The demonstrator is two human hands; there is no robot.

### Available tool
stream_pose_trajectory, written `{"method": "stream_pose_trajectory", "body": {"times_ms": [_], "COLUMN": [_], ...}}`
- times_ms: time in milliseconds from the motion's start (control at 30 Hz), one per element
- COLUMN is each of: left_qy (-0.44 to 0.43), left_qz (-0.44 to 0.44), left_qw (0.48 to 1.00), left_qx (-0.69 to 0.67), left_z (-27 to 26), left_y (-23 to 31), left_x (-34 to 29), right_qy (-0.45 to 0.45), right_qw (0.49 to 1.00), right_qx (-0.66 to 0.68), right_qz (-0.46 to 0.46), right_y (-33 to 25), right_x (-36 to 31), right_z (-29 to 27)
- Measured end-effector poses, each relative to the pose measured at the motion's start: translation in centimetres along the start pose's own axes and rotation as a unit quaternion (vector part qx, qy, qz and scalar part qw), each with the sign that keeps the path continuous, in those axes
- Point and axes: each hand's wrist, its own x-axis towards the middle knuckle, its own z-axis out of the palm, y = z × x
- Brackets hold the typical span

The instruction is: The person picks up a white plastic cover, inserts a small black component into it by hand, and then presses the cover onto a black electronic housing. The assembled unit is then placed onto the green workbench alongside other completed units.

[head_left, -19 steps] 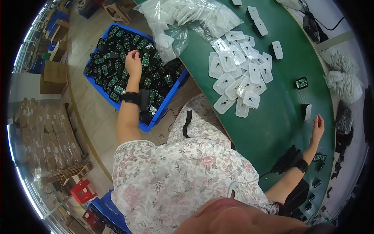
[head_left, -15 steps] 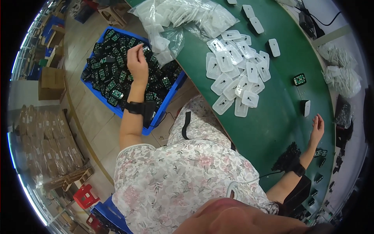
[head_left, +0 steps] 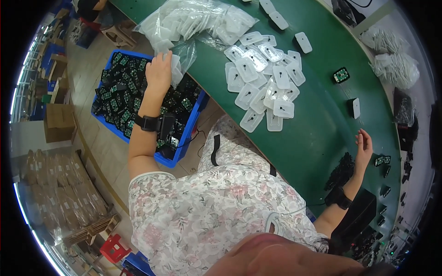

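My left hand is over the far part of a blue crate, beside the hanging edge of a clear plastic bag. Its fingers are loosely bent and a little apart; I see nothing held in them. Small black units with green circuit boards fill the crate. On the right, my right hand is open over the green table, fingers stretched and holding nothing. Just beyond it stands a white-topped black block, and farther off sits a unit with a green board.
A pile of white plastic covers lies mid-table. More white-topped blocks stand at the far side. Small black parts are heaped near my right wrist, with board units along the right edge. A red stool is at lower left.
My left hand has moved slightly left and lower in the picture, closer to the bag's edge. My right hand has shifted slightly left. The table's contents shift left as the view turns.
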Motion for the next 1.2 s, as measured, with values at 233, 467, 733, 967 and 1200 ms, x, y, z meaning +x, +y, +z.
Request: {"method": "stream_pose_trajectory", "body": {"times_ms": [233, 467, 733, 967, 1200], "left_qy": [0.071, 0.248, 0.023, -0.017, -0.108], "left_qz": [0.084, 0.080, 0.089, -0.014, 0.014], "left_qw": [0.993, 0.959, 0.979, 0.931, 0.990], "left_qx": [0.044, -0.110, -0.181, -0.365, -0.088], "left_z": [0.4, -7.8, -6.1, -2.6, -2.9], "left_y": [-2.7, -0.8, 1.0, 0.8, 3.0], "left_x": [-0.5, 6.5, 5.5, 4.8, 4.1], "right_qy": [0.002, 0.001, -0.001, 0.016, 0.039], "right_qw": [0.999, 0.998, 0.997, 0.995, 0.994], "right_qx": [0.034, 0.054, 0.069, 0.082, 0.084], "right_qz": [0.042, 0.041, 0.045, 0.053, 0.053], "right_y": [1.1, 0.2, 2.1, 1.4, 0.4], "right_x": [-2.1, -2.1, -3.5, -4.7, -7.0], "right_z": [0.7, 1.6, 1.1, 1.1, 1.3]}}
